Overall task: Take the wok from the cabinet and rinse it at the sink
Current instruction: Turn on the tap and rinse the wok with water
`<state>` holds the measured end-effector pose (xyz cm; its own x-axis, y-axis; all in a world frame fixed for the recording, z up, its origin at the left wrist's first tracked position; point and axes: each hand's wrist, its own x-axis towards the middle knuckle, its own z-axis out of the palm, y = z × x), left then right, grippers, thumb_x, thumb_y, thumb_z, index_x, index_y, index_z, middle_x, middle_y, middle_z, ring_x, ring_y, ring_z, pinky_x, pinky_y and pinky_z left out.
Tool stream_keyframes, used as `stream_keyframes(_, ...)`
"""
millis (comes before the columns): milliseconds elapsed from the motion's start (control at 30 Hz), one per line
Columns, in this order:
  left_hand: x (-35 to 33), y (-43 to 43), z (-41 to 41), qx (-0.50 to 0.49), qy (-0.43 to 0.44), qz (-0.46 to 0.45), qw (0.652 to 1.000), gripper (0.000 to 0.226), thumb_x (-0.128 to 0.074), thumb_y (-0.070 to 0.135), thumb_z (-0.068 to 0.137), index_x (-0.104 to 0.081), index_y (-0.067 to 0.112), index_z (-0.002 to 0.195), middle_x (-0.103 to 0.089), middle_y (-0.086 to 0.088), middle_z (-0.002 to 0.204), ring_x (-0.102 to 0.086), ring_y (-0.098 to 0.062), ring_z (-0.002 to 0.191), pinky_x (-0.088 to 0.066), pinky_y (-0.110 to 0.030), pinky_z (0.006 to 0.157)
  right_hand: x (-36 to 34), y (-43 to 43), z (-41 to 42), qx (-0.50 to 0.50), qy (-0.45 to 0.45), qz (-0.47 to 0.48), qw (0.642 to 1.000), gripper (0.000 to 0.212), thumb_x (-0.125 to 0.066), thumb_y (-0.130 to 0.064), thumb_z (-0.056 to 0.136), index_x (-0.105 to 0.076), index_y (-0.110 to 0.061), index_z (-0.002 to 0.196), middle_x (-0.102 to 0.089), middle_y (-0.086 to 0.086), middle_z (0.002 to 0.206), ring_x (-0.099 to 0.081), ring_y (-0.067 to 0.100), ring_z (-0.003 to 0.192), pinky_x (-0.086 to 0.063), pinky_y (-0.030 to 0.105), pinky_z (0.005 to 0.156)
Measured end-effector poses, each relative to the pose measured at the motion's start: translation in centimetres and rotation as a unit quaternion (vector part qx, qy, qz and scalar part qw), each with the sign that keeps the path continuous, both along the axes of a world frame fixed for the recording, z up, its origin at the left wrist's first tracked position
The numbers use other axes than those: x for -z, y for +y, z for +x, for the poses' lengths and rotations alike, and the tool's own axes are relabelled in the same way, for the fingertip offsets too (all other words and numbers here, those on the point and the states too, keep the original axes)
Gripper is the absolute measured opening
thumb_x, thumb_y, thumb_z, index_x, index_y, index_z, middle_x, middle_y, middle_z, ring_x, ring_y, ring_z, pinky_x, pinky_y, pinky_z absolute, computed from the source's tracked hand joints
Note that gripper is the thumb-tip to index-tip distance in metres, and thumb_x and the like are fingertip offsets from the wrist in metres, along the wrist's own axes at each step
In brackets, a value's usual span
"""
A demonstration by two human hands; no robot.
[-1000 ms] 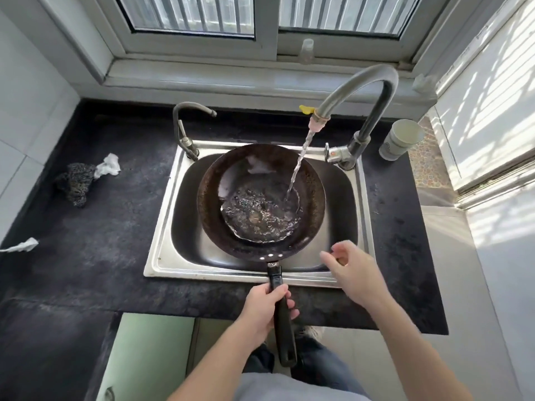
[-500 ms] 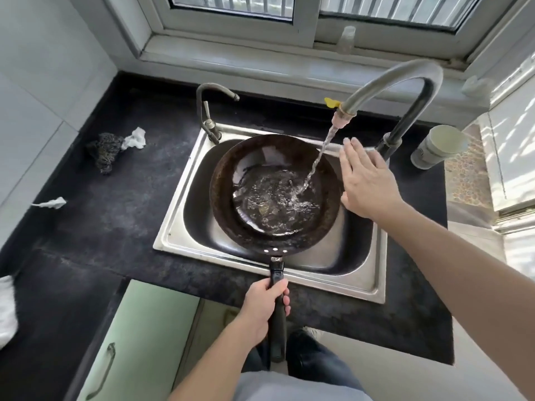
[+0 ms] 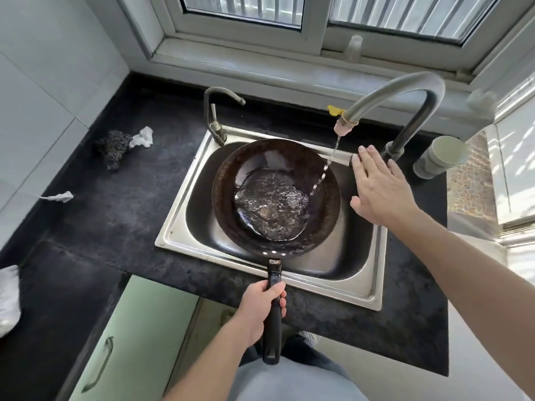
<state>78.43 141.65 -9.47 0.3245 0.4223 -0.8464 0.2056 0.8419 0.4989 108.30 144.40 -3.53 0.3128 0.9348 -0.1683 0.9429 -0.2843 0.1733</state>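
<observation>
A dark round wok sits in the steel sink with a pool of water in its bottom. Its black handle sticks out over the front counter edge, and my left hand grips that handle. A thin stream of water falls from the tall curved faucet into the wok's right side. My right hand hovers flat with fingers spread just right of the wok, over the sink's right rim, close to the faucet's base. It holds nothing.
A smaller tap stands at the sink's back left corner. A pale green cup sits right of the faucet. A dark scrubber with a white scrap lies on the black counter at left. A green cabinet door is below.
The water stream has thinned to a trickle. My right hand rose from the sink's front edge to beside the faucet and now hovers there. My left hand kept hold of the handle.
</observation>
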Motion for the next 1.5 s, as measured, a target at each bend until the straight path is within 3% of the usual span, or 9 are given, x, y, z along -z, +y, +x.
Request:
stream_keyframes(167,0.3,0.2,-0.3,0.007,-0.008,-0.005,1.0,0.012,-0.058,0.008,0.097,-0.061,-0.001,0.09,-0.058,-0.007,0.07,-0.055,-0.015,0.059,-0.052,-0.03,0.059,-0.7,-2.1,-3.5,0.012,0.096,0.085,0.992,0.077,-0.065,-0.031,0.086,-0.032,-0.005,0.151,-0.04,0.022,0.152,-0.041,0.037,0.138,-0.04,0.049,0.111)
stream_keyframes(267,0.7,0.4,-0.5,0.015,-0.02,-0.013,1.0,0.01,-0.059,0.008,0.096,-0.062,-0.001,0.092,-0.06,-0.007,0.069,-0.056,-0.016,0.06,-0.054,-0.031,0.06,0.2,-5.3,-7.9,0.084,0.245,0.127,0.958,0.065,-0.064,-0.03,0.09,-0.038,-0.015,0.148,-0.051,0.006,0.139,-0.061,0.024,0.112,-0.054,0.041,0.094)
stream_keyframes(433,1.4,0.9,-0.7,0.016,-0.056,-0.041,0.997,0.009,-0.059,0.004,0.095,-0.061,-0.005,0.098,-0.06,-0.01,0.074,-0.057,-0.018,0.061,-0.055,-0.033,0.062,3.4,-11.5,-16.3,0.232,0.508,0.184,0.809,0.026,-0.071,-0.032,0.088,-0.056,-0.041,0.108,-0.069,-0.021,0.091,-0.067,0.0,0.086,-0.057,0.017,0.073)
stream_keyframes(633,1.9,1.3,-0.8,0.042,-0.073,-0.028,0.996,0.021,-0.06,0.004,0.095,-0.065,-0.01,0.109,-0.077,-0.015,0.091,-0.075,-0.018,0.078,-0.059,-0.026,0.068,7.5,-14.8,-23.0,0.444,0.601,0.072,0.661,0.046,-0.075,-0.061,0.066,-0.063,-0.023,0.088,-0.071,0.001,0.079,-0.067,0.014,0.063,-0.059,0.038,0.062)
stream_keyframes(733,1.8,1.1,-0.9,0.042,-0.074,-0.029,0.996,0.021,-0.059,0.005,0.096,-0.065,-0.007,0.112,-0.075,-0.019,0.107,-0.075,-0.023,0.095,-0.06,-0.028,0.074,7.7,-13.8,-24.0,0.458,0.683,0.032,0.568,0.049,-0.077,-0.054,0.067,-0.069,-0.011,0.09,-0.071,0.005,0.078,-0.069,0.016,0.068,-0.061,0.038,0.066)
stream_keyframes(933,1.6,1.6,-1.0,0.068,-0.077,-0.031,0.994,0.024,-0.058,0.004,0.096,-0.063,-0.011,0.115,-0.071,-0.023,0.114,-0.07,-0.026,0.103,-0.06,-0.03,0.078,7.0,-11.2,-24.7,0.51,0.761,0.042,0.4,0.011,-0.07,-0.005,0.076,-0.066,0.001,0.084,-0.061,0.01,0.062,-0.059,0.021,0.054,-0.054,0.033,0.056)
stream_keyframes(1100,1.6,1.7,-0.9,0.08,-0.077,-0.029,0.993,0.024,-0.061,0.003,0.095,-0.064,-0.011,0.114,-0.072,-0.021,0.114,-0.07,-0.026,0.108,-0.058,-0.034,0.088,7.1,-10.4,-26.1,0.544,0.677,0.071,0.491,0.007,-0.056,-0.005,0.077,-0.059,-0.006,0.071,-0.054,0.004,0.05,-0.047,0.016,0.039,-0.042,0.026,0.039)
stream_keyframes(1300,1.3,1.3,-0.8,0.073,-0.076,-0.035,0.994,0.02,-0.064,0.004,0.092,-0.068,-0.007,0.108,-0.075,-0.019,0.11,-0.07,-0.026,0.106,-0.058,-0.029,0.081,7.5,-10.9,-26.7,0.489,0.595,0.155,0.618,0.023,-0.059,-0.029,0.081,-0.056,-0.02,0.06,-0.053,-0.006,0.041,-0.048,0.011,0.037,-0.042,0.028,0.043)
stream_keyframes(1500,0.4,0.0,-1.7,0.046,-0.096,-0.039,0.994,0.019,-0.062,0.004,0.094,-0.069,-0.007,0.109,-0.075,-0.018,0.111,-0.069,-0.025,0.11,-0.056,-0.029,0.086,7.0,-12.1,-27.1,0.431,0.574,0.179,0.673,0.025,-0.058,-0.046,0.084,-0.062,-0.04,0.06,-0.058,-0.012,0.045,-0.05,0.004,0.042,-0.041,0.029,0.05)
